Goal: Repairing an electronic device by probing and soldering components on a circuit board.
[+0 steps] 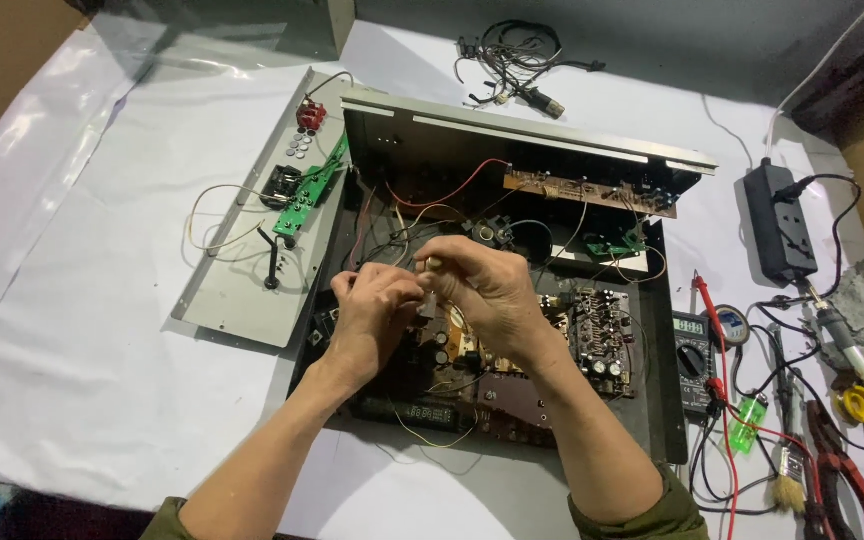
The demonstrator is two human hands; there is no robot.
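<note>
An opened electronic device chassis (667, 400) lies on the white table cover, showing brown circuit boards (602, 335), capacitors and coloured wires. My left hand (377, 315) and my right hand (487, 295) meet over its middle. Their fingertips pinch a small pale part (432, 266) between them; what it is stays too small to tell. A long brown board (587, 192) is fixed to the raised back panel (522, 125).
A detached grey panel (237, 290) with a green board (310, 190) lies at the left. At the right are a multimeter (692, 355) with red probes, a black power adapter (780, 225), pliers, a brush, a green lighter (745, 420) and a soldering iron. A wire bundle (517, 60) lies behind.
</note>
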